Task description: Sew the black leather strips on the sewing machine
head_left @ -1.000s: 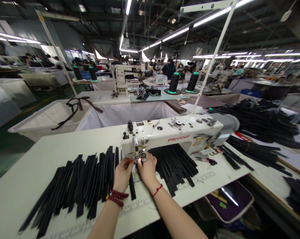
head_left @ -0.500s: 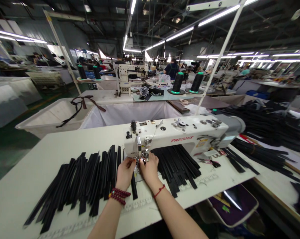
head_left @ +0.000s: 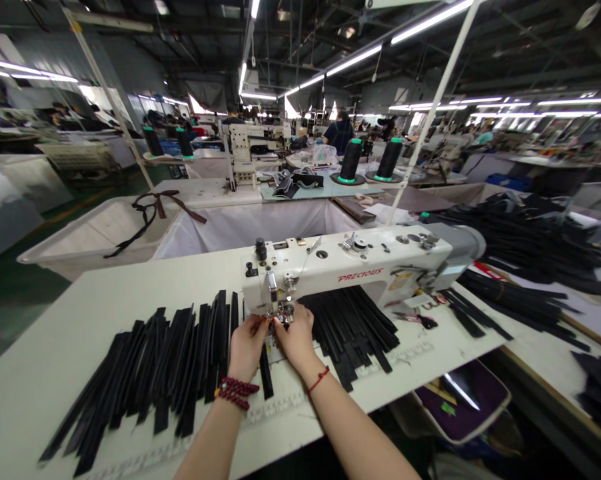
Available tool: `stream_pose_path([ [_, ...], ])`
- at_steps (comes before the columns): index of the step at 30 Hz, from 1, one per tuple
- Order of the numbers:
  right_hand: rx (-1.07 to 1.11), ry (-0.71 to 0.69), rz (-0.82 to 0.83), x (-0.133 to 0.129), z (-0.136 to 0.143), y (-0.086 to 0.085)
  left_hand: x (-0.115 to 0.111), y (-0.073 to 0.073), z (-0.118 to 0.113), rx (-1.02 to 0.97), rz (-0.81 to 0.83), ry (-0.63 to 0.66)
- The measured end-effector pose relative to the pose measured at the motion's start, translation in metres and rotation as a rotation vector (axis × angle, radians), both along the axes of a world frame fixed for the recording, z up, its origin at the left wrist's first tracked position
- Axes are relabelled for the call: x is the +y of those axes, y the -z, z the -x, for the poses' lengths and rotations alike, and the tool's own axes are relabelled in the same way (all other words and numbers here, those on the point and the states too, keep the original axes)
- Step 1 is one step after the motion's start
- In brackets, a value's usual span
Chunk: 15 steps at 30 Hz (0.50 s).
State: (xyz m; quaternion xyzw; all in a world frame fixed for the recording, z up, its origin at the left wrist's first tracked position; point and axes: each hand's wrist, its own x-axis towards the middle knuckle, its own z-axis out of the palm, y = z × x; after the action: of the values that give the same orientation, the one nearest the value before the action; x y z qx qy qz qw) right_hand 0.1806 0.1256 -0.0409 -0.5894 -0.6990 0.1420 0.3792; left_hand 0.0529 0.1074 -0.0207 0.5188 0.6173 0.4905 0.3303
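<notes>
My left hand (head_left: 248, 343), with a dark red beaded bracelet at the wrist, is closed in a pinch beside the needle area of a white sewing machine (head_left: 330, 267). My right hand (head_left: 296, 333), with a thin red cord bracelet, is closed close against the presser foot. Their fingertips nearly meet at a black strip (head_left: 266, 373), whose lower end lies on the table between the wrists. Its upper end is hidden by fingers and machine. Many black strips (head_left: 165, 367) lie left of my left hand, and another batch (head_left: 350, 327) lies under the machine arm.
Scissors (head_left: 418, 319) lie right of the machine arm. Beyond the table (head_left: 105, 287) stand a pale bin (head_left: 95, 233) and two black thread cones, one of them here (head_left: 351, 160). Black material (head_left: 530, 247) is heaped at the right. A person (head_left: 338, 133) is in the background.
The whole view has shifted slightly, so that the table and machine appear a little further left. Both hands keep their places at the needle area.
</notes>
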Motion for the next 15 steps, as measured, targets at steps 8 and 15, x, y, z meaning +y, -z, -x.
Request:
stream_pose_path([
  [8, 0.003, -0.013, -0.004, 0.002, 0.0, 0.003, -0.002, 0.003, 0.0, 0.006, 0.053, -0.005],
  [15, 0.017, -0.019, -0.002, 0.004, 0.001, 0.007, 0.0, 0.01, 0.002, 0.005, 0.06, -0.014],
])
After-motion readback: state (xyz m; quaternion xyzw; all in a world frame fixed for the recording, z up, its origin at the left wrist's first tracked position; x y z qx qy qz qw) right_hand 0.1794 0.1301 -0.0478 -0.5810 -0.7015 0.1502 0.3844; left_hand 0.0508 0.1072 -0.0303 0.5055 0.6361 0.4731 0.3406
